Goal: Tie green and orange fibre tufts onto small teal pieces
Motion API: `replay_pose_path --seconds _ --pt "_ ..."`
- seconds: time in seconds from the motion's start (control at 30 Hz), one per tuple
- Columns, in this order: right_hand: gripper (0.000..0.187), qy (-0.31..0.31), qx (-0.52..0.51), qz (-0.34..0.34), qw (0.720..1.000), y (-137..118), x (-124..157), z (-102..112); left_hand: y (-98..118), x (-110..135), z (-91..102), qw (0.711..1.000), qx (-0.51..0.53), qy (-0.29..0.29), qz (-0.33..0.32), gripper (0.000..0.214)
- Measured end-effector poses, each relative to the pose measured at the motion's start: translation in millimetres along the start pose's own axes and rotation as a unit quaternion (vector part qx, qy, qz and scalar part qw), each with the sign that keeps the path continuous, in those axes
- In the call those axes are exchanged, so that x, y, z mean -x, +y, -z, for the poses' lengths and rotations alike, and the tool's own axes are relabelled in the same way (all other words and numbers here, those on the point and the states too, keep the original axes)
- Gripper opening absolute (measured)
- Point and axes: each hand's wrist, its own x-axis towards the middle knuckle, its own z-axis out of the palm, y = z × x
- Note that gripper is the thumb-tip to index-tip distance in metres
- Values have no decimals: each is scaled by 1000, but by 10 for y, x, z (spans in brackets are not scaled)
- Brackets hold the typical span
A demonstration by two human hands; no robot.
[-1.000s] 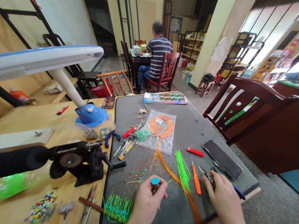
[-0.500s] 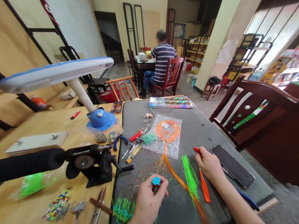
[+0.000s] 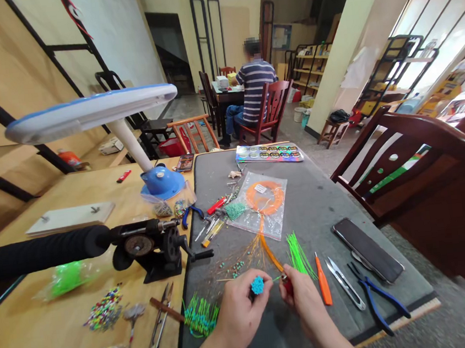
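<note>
My left hand [image 3: 239, 309] is closed around a small object topped with a bright blue bead-like cluster [image 3: 257, 285]. A thin green strand sticks out from its fingertips toward the right. My right hand [image 3: 307, 299] is wrapped round a red lighter [image 3: 287, 285], its metal top close to the strand's end. Beyond the hands, an orange bundle of strands [image 3: 271, 253] runs up to a clear plastic bag [image 3: 279, 219]. Loose green strands [image 3: 299, 255] lie past the right hand. Left of my left hand sits a pile of green strands with blue pieces [image 3: 201, 317].
An orange-handled tool [image 3: 324, 283], thread snips [image 3: 346, 284], blue-handled pliers [image 3: 381, 302] and a phone [image 3: 367, 249] lie to the right. A hand-cranked clamp device [image 3: 157, 248] and a lamp [image 3: 162, 182] stand on the left. Someone in a striped shirt [image 3: 257, 85] sits farther back.
My right hand has come left and nearer with the red lighter, from beside the phone to close to my left hand. The snips and pliers it covered now show.
</note>
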Motion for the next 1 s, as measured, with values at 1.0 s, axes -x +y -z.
replay_pose_path --seconds 1.0 --pt "61 -20 50 37 998 1 -36 37 0 -5 8 1000 -3 -1 15 17"
